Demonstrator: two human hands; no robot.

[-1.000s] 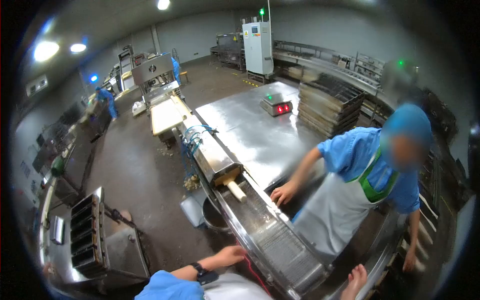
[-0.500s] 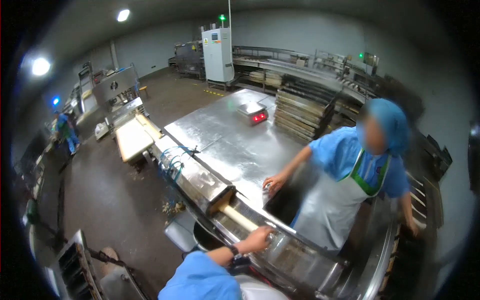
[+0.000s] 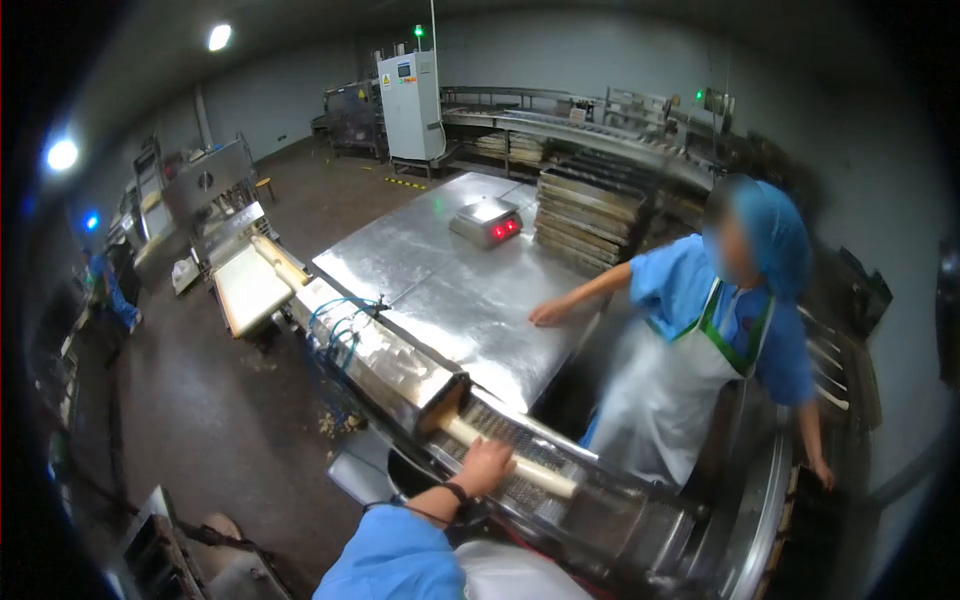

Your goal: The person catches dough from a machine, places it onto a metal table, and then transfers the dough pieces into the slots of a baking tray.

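— Whereabouts of the dough log (image 3: 545, 480)?
— Low centre, lying along the mesh belt (image 3: 505, 428). Upper end at the mouth of the steel housing (image 3: 385, 355), lower end pointing down the line.
— And the left hand (image 3: 487, 466)?
— Clamped on the log from above, fingers curled over its middle. Dark band on the wrist, blue sleeve below. No sight of the right hand.
— Close around?
— Blue hoses (image 3: 335, 322) looped over the top of the housing. Just under the belt's near edge, a dark round tub (image 3: 405, 470), mostly hidden by the frame. Farther up the line, a pale board (image 3: 245, 290) on a stand.
— Anything in the way?
— Directly across the belt, a co-worker (image 3: 700, 340) in blue shirt, white apron and blue hair net, standing tight against the far rail. One hand (image 3: 550, 313) flat on the steel table (image 3: 440, 270), the other hand (image 3: 822, 472) down by a rack on the far side. Both well apart from the log.
— On the table?
— A scale (image 3: 487, 220) with red digits, near the far end. Just beside it to the right, a stack of dark trays (image 3: 590, 205).
— Farther back?
— A control cabinet (image 3: 410, 90), white, green lamp above it, near the rear wall, with long racking to its right. Far left, another figure in blue (image 3: 105, 290), small and blurred.
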